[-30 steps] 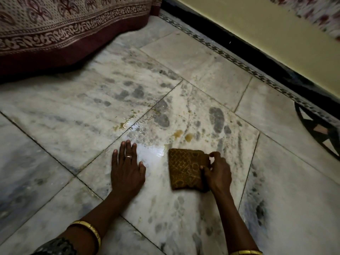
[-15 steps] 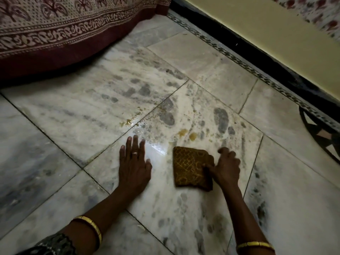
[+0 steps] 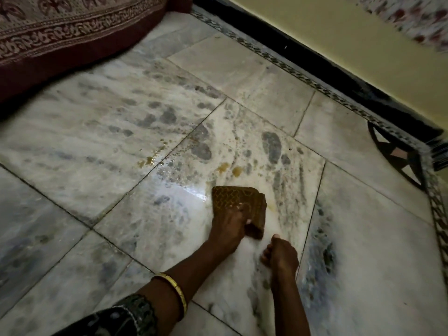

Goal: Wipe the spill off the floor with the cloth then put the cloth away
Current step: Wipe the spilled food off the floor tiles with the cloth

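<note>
A folded brown patterned cloth lies on the marble floor, just below the spill. My left hand presses on the cloth's near half, fingers on top and thumb around its near edge. My right hand is off the cloth, a little nearer to me and to the right, with its fingers curled and nothing in them. The spill shows as yellow-brown drops just beyond the cloth, more drops further left along a tile joint, and a shiny wet patch to the left of the cloth.
A maroon patterned bedspread hangs to the floor at the top left. A black skirting with a patterned border and a yellow wall run along the top right. A dark star inlay lies in the floor at the right.
My left hand has crossed from the bare floor onto the cloth and taken hold of it. My right hand has let go of the cloth and drawn back toward me.
</note>
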The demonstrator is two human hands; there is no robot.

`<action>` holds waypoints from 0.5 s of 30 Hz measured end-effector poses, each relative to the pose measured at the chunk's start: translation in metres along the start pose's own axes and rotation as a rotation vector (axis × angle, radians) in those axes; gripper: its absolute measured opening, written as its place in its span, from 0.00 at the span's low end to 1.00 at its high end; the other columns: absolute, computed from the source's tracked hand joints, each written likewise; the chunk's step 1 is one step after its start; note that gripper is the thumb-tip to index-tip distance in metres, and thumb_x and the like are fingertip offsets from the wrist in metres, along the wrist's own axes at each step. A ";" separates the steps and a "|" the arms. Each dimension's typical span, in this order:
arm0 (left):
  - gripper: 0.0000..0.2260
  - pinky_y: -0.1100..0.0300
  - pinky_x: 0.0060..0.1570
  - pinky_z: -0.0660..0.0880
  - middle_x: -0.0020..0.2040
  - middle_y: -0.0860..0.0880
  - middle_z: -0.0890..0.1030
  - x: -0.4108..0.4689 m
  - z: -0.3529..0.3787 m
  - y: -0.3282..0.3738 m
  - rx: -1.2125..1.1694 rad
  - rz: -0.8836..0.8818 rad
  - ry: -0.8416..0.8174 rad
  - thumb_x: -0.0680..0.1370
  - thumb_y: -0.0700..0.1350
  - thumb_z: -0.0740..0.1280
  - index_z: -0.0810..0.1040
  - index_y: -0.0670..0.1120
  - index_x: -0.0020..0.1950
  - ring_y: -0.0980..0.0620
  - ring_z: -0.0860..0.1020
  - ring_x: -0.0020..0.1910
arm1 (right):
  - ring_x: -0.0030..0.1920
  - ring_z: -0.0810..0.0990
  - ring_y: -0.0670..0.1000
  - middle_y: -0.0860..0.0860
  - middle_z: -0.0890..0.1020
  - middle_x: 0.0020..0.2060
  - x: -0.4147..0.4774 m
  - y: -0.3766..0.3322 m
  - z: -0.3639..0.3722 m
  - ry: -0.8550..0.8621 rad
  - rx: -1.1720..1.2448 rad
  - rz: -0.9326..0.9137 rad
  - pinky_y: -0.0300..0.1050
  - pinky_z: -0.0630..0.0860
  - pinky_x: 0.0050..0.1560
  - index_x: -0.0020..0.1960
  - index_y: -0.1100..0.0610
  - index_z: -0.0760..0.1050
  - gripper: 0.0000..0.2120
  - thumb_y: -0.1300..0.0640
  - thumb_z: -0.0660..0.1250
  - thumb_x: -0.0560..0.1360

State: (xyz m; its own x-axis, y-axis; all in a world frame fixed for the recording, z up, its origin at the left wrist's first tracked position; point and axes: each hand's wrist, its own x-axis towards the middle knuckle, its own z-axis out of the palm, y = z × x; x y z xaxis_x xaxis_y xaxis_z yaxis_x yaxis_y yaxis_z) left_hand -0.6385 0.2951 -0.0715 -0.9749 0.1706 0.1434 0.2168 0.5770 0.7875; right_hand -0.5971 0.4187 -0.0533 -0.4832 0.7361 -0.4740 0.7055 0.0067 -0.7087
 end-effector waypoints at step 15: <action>0.12 0.43 0.59 0.68 0.50 0.47 0.78 0.002 -0.077 -0.028 -1.791 -0.978 0.638 0.81 0.35 0.53 0.72 0.47 0.48 0.45 0.75 0.49 | 0.20 0.69 0.45 0.50 0.75 0.23 -0.029 -0.084 0.012 -0.555 0.667 0.303 0.32 0.64 0.16 0.37 0.59 0.72 0.08 0.70 0.65 0.71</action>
State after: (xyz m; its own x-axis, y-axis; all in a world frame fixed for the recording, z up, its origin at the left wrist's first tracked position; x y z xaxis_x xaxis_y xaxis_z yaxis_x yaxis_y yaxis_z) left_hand -0.6505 0.2180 -0.0474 -0.6776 -0.0825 -0.7308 -0.1357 -0.9626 0.2345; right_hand -0.6482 0.3889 0.0134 -0.6279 0.2106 -0.7492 0.4804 -0.6524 -0.5861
